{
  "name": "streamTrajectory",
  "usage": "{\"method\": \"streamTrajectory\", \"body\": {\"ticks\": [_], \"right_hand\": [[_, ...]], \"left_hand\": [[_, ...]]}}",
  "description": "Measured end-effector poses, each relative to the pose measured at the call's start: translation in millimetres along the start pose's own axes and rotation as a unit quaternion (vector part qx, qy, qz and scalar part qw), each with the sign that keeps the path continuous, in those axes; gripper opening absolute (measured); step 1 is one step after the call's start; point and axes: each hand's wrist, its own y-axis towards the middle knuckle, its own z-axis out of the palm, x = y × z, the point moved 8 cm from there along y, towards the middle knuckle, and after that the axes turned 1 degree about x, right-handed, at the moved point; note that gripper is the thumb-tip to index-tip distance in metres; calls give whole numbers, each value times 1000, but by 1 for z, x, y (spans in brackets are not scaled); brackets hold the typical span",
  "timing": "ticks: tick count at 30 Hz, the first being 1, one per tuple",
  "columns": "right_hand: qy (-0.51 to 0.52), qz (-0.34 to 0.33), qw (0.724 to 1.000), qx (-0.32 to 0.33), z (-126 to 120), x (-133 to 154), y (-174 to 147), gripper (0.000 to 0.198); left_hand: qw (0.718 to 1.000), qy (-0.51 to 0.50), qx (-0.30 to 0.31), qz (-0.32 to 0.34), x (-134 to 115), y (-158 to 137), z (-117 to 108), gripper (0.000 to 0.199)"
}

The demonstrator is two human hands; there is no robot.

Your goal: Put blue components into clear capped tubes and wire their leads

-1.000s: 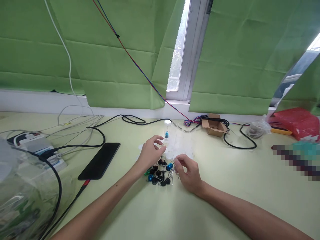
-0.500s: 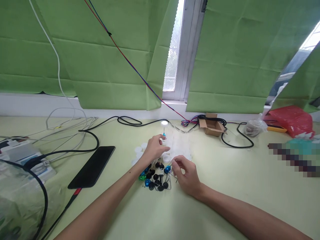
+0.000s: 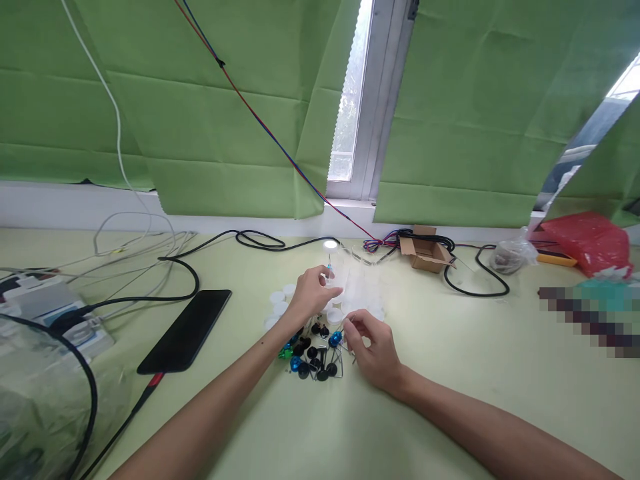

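Green blinds [image 3: 230,133] hang beyond the worktop's [image 3: 475,340] far edge. From the head view, one slim blue piece [image 3: 329,267] seems to stand inside a clear tube [image 3: 331,254] towards that edge; the left hand's [image 3: 311,293] thumb and forefinger sit apart at it, grip unclear. Black pieces [image 3: 323,375] lie loose nearer the front edge, so little looks finished. The right hand's [image 3: 373,343] fingertips are narrowed beside a blue-headed piece [image 3: 335,339]; whether they hold it, I cannot tell.

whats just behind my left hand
Just past your left hand, a small blue piece with a thin stem shows, with a bright white disc beyond it. The hand covers whatever lies directly behind it, so that cannot be seen.
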Motion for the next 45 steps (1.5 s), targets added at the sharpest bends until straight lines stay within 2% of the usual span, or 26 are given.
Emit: {"method": "streamTrajectory", "body": {"ticks": [5,10,15,18,22,27,31,35,45], "right_hand": [[-3,2,1000,3,1,0,0,15],[-6,3,1000,4,1,0,0,15],[-15,0,1000,2,1,1,0,16],[-18,2,1000,3,0,1,0,17],[-22,4,1000,-1,0,1,0,18],[-20,9,1000,-5,-1,1,0,18],[-24,-1,1000,-13,-3,4,0,18],[-32,-10,999,-24,-5,3,-3,18],[-53,-61,995,-54,-10,11,-7,11]], "left_hand": [[999,-14,-23,19,-8,-5,-13,23],[997,-69,-37,23,-15,-12,-27,26],[995,-53,-58,57,-21,-28,-38,22],[995,-30,-71,67,-18,-41,-42,22],[987,-8,-121,101,-10,-58,-50,19],[979,32,-153,132,2,-70,-58,24],[971,74,-144,177,3,-75,-55,20],[961,109,-125,223,3,-77,-47,26],[962,124,-95,225,12,-72,-39,27]]}}
